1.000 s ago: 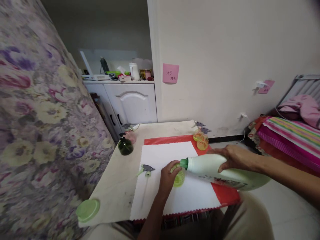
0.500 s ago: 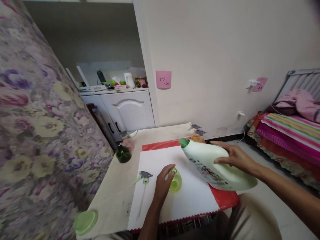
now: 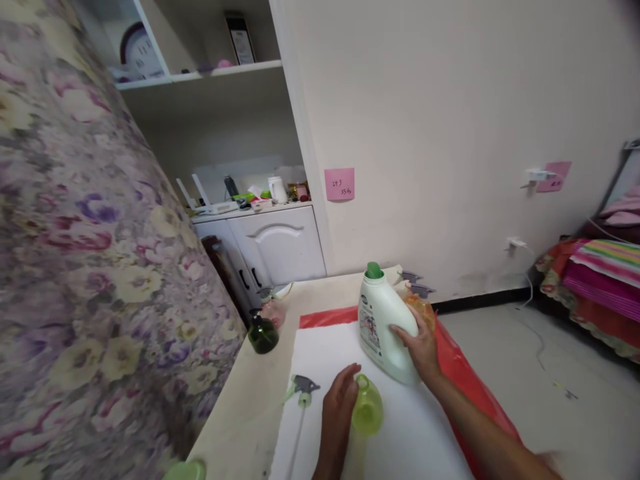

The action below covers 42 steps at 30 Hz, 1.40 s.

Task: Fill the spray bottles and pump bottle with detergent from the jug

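Note:
A large pale-green detergent bottle (image 3: 383, 320) with a green pouring spout stands nearly upright on the white sheet (image 3: 400, 427). My right hand (image 3: 420, 347) is shut around its handle side. Below and left of it is a small clear yellow-green spray bottle (image 3: 368, 408), its neck uncapped. Against that bottle's left side my left hand (image 3: 341, 400) has its fingers stretched out, apparently touching near the neck without wrapping it. A grey-and-green spray head (image 3: 305, 385) with a long tube lies left of this hand. A green cap (image 3: 186, 471) is partly visible at the bottom edge.
At the table's left edge stand a dark green bottle (image 3: 263, 335) and a pink bottle (image 3: 274, 311). Behind the detergent, an orange bottle (image 3: 421, 308) is partly hidden. Red plastic (image 3: 457, 360) lies under the sheet. A floral curtain (image 3: 100, 267) hangs close on the left.
The detergent bottle has gone from tilted over the spray bottle to nearly upright, farther back. My left hand's fingers have straightened beside the spray bottle. The view has tipped up and shifted left.

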Motion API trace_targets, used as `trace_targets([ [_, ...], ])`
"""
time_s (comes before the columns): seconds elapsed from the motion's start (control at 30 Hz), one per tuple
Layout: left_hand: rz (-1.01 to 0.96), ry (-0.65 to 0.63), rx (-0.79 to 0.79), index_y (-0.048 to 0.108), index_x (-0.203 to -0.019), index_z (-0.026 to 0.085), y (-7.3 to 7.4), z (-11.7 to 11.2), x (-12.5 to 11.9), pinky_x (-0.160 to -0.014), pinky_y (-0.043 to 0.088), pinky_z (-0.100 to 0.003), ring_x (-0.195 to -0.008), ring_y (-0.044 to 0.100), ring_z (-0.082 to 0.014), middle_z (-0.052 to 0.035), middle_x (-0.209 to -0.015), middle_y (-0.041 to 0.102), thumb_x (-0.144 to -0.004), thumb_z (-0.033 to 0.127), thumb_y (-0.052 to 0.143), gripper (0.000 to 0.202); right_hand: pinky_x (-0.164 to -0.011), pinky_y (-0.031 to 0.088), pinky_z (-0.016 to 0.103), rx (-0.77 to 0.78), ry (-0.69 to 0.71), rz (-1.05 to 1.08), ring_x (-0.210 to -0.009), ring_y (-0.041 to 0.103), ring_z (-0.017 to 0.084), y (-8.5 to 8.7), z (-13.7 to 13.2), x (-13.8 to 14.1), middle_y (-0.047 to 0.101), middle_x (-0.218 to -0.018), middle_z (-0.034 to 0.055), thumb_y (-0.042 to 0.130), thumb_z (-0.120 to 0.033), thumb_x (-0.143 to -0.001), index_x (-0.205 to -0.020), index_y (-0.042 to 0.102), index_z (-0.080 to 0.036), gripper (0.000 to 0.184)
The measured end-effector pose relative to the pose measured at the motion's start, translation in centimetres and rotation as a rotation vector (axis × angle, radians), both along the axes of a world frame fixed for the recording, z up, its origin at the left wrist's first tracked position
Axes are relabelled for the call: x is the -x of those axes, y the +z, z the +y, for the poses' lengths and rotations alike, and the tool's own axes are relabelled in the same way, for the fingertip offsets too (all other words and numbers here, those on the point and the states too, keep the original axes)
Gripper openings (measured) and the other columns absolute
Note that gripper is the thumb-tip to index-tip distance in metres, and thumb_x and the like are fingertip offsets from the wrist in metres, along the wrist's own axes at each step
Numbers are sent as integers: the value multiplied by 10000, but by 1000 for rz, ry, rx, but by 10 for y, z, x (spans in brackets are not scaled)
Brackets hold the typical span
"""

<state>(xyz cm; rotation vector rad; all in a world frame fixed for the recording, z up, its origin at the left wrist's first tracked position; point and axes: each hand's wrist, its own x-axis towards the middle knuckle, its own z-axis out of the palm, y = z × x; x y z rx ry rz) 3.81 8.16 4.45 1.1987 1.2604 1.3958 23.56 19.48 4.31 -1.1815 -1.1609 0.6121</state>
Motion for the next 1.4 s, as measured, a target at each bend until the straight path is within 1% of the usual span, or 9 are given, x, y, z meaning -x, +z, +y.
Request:
trace_targets([
  [0.13,-60,34,26,696,-1088,224,-2,-2,-1,-999,470,-414,-1136,614,-281,-92,-1190,699,-790,435,648,369,-981,451,467,-15,1,-7,-1129,580,308,-22,5,15,623,-1272,111,703,-521,-687,-1318,516,-215,725],
  [0.33,-2,115,60,675,-1086,210,-16,-8,5,-967,489,-380,-1096,636,-262,-93,-1147,714,-804,434,618,364,-952,468,460,50,49,-57,-1126,583,309,-42,-2,11,603,-1289,130,644,-543,-740,-1373,438,-214,742],
  [0.5,423,259,96,639,-1081,179,-36,-10,48,-883,525,-330,-991,681,-227,-87,-1052,739,-845,445,475,392,-935,469,461,55,96,-203,-1091,555,310,-43,-17,-15,538,-1277,135,712,-524,-677,-1386,409,-200,836],
  [0.7,713,419,207,624,-988,153,-46,-1,105,-823,489,-393,-878,659,-278,-114,-948,699,-778,421,469,374,-859,489,410,-80,79,-321,-873,578,222,-53,-52,-47,572,-1002,58,543,-432,-862,-1295,473,-222,486],
  [0.93,918,437,342,572,-755,206,-46,17,96,-791,430,-391,-864,621,-290,-96,-905,645,-699,347,612,157,-754,502,338,-37,433,-405,-755,581,177,-64,-74,-31,578,-892,21,489,-315,-904,-1175,535,-247,283],
  [1.07,824,469,351,513,-623,221,-39,23,99,-742,416,-351,-791,612,-261,-32,-706,611,-650,251,654,147,-786,508,334,28,612,-385,-795,596,176,-66,-80,-16,599,-924,20,562,-233,-840,-1151,554,-248,312],
  [1.2,549,467,316,486,-571,221,-25,17,101,-583,403,-296,-543,561,-191,57,-470,474,-665,379,671,261,-898,491,375,79,701,-325,-1026,585,227,-75,-84,2,583,-1162,60,732,-174,-654,-1286,479,-257,686],
  [1.3,253,425,247,560,-678,189,-9,7,92,-517,409,-260,-476,544,-137,57,-530,539,-664,540,664,367,-987,446,434,102,724,-301,-1187,520,288,-84,-83,18,529,-1304,100,819,-246,-563,-1349,422,-249,880],
  [1.4,-25,395,160,606,-839,165,6,-3,76,-530,464,-239,-519,587,-105,3,-722,658,-634,561,708,458,-1076,365,476,100,735,-284,-1274,460,326,-91,-79,32,494,-1371,130,861,-311,-502,-1367,407,-227,981],
])
